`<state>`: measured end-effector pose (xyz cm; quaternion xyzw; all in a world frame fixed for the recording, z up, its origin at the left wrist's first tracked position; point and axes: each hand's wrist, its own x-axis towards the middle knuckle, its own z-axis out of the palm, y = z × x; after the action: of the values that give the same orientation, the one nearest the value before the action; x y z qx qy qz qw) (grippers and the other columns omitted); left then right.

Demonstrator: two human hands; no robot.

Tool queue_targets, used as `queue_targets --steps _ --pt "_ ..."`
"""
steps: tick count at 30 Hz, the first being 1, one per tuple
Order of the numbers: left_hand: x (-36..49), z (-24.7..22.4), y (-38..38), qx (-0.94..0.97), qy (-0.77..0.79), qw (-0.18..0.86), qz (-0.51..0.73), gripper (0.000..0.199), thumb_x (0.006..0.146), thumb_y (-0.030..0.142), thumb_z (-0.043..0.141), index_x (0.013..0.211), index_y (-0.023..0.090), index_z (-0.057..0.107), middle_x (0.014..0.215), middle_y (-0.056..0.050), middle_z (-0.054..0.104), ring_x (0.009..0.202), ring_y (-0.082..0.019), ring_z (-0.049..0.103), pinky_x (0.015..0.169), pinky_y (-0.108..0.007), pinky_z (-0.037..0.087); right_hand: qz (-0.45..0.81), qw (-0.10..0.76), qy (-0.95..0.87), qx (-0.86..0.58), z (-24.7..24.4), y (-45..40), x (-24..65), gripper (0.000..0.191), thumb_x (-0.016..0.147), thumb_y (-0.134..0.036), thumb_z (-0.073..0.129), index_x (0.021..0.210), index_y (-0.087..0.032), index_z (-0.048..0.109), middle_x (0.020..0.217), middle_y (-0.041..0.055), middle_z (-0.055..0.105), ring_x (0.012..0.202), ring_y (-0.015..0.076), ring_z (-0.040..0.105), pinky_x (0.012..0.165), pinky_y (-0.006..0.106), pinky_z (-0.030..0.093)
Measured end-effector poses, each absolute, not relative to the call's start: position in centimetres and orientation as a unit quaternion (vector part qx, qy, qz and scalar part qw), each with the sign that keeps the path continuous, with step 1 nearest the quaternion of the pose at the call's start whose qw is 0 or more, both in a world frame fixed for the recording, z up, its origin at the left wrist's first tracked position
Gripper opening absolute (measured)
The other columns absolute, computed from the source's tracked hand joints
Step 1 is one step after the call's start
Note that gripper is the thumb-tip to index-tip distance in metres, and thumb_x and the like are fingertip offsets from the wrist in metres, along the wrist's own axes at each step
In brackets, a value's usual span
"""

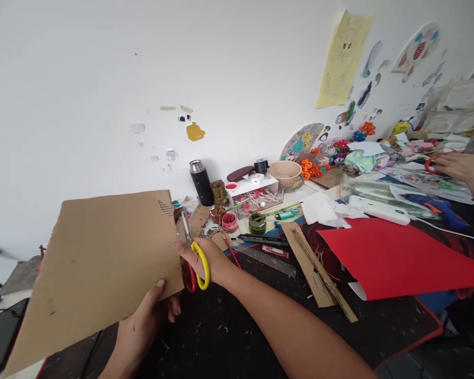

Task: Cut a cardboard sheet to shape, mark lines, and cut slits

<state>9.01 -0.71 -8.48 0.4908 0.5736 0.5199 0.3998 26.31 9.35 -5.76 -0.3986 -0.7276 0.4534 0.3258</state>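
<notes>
A large sheet of brown cardboard (pixel 110 258) is held up at the left, its top right corner torn to show the ribbed inner layer. My left hand (pixel 142 316) grips it from below, thumb on the front face and the other fingers mostly hidden behind. My right hand (pixel 211 260) is closed on a pair of scissors (pixel 200 266) with yellow and red handles. Its thumb lies by the cardboard's right edge. The blades point upward beside that edge; whether they touch it I cannot tell.
Cardboard strips (pixel 310 268), red paper (pixel 403 258), a ruler (pixel 268 260) and paint jars (pixel 257 223) lie on the dark mat. A black thermos (pixel 201 184) stands by the wall. At far right, another person's hand (pixel 460 166) is near red-handled scissors; a blue glue gun (pixel 444 208) lies below.
</notes>
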Motion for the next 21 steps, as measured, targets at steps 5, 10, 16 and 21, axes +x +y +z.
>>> queue_targets --steps 5,10,16,21 --pt "8.6 -8.6 -0.8 0.510 0.575 0.410 0.491 0.059 0.100 0.058 0.055 0.058 0.022 0.073 0.052 -0.007 0.068 0.043 -0.022 0.061 0.049 -0.035 0.054 0.465 0.318 -0.726 -0.396 -5.8 9.2 26.2 0.071 0.103 -0.085 0.049 0.072 -0.022 0.051 0.066 -0.0033 0.050 0.066 0.0152 0.048 0.060 0.027 0.032" --pt "9.3 -8.4 -1.4 0.541 0.578 0.402 0.461 0.065 0.102 0.061 0.053 0.052 0.023 0.071 0.051 -0.007 0.068 0.043 -0.021 0.061 0.054 -0.034 0.056 0.441 0.321 -0.739 -0.397 -6.1 9.3 26.1 0.071 0.101 -0.086 0.051 0.077 -0.021 0.059 0.070 -0.0015 0.057 0.070 0.0168 0.052 0.064 0.027 0.036" --pt "9.7 -7.9 -1.5 0.564 0.573 0.397 0.442 0.068 0.101 0.063 0.053 0.049 0.024 0.072 0.049 -0.007 0.068 0.041 -0.020 0.061 0.056 -0.032 0.057 0.426 0.338 -0.735 -0.405 -6.3 9.5 26.2 0.070 0.102 -0.086 0.051 0.085 -0.020 0.067 0.079 0.0031 0.068 0.077 0.0200 0.062 0.067 0.028 0.040" --pt "9.8 -7.9 -1.7 0.563 0.575 0.407 0.432 0.068 0.099 0.065 0.053 0.046 0.025 0.070 0.045 -0.007 0.064 0.036 -0.020 0.057 0.049 -0.033 0.055 0.424 0.361 -0.722 -0.410 -6.0 9.5 26.4 0.069 0.106 -0.082 0.044 0.095 -0.021 0.075 0.084 0.0060 0.074 0.079 0.0229 0.065 0.069 0.030 0.043"
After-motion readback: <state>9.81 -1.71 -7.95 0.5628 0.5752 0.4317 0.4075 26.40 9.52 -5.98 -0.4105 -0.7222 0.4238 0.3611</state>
